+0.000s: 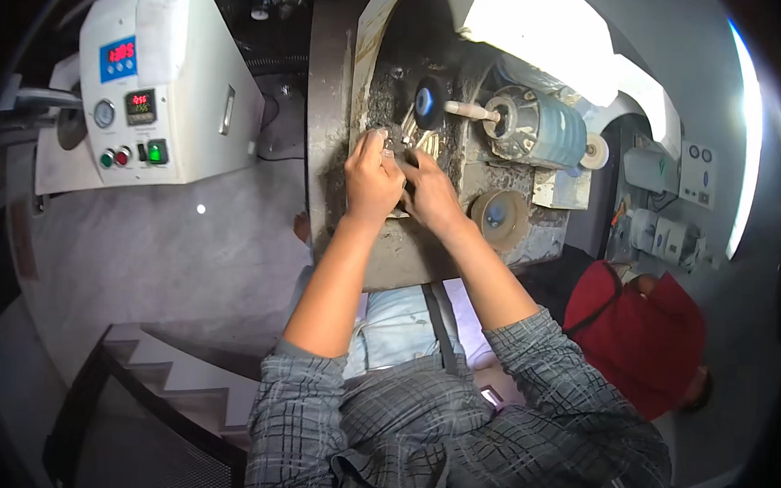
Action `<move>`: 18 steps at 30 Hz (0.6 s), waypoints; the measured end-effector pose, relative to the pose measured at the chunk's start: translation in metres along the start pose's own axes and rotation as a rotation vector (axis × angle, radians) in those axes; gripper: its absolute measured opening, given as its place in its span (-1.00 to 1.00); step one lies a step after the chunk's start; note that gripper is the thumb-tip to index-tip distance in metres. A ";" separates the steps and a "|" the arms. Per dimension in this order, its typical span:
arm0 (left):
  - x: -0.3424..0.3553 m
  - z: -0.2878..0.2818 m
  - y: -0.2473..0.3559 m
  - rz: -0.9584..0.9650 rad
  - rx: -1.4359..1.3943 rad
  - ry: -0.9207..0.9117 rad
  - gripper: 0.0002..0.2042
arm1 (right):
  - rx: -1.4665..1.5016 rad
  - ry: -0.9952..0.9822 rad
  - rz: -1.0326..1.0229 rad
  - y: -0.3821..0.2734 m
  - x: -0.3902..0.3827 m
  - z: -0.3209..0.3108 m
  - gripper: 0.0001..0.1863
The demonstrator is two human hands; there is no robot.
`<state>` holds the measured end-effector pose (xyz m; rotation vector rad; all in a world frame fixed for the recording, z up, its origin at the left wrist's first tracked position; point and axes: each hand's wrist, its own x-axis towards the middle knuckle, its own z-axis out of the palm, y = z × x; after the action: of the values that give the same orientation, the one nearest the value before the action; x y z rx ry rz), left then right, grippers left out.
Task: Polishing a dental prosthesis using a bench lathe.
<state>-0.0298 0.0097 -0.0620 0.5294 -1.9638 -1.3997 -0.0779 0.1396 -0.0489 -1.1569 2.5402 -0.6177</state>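
Note:
Both my hands meet close together over the grimy workbench (pixel 407 258), just below a black polishing wheel (pixel 430 113) with a blue hub. My left hand (pixel 373 186) is closed, thumb and fingers pinched at the top around something small and shiny. What it is I cannot make out. My right hand (pixel 434 198) is closed too, its fingertips curled in beside the left ones, and what they grip is hidden. The wheel sits on a tapered spindle (pixel 470 110) that comes out of a blue-grey motor (pixel 547 128). My fingers are apart from the wheel.
A round bowl (pixel 508 225) stands to the right of my hands. Behind the wheel curves a white hood (pixel 543 22). At left is a white control cabinet (pixel 206 137) with lit displays. A person in red (pixel 642 337) is at right; stairs (pixel 176 374) lie lower left.

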 end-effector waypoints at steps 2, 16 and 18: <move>0.001 0.000 0.000 -0.005 0.009 -0.033 -0.73 | -0.004 0.008 0.070 -0.010 -0.002 -0.006 -0.65; -0.004 0.010 0.002 0.056 0.108 -0.214 -0.74 | -0.145 0.070 0.362 -0.009 -0.017 -0.004 -0.75; -0.003 0.010 0.001 0.074 0.131 -0.204 -0.74 | -0.091 0.084 0.344 -0.004 -0.015 -0.005 -0.77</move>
<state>-0.0349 0.0190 -0.0641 0.3799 -2.2261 -1.3292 -0.0672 0.1501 -0.0414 -0.7038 2.7727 -0.4761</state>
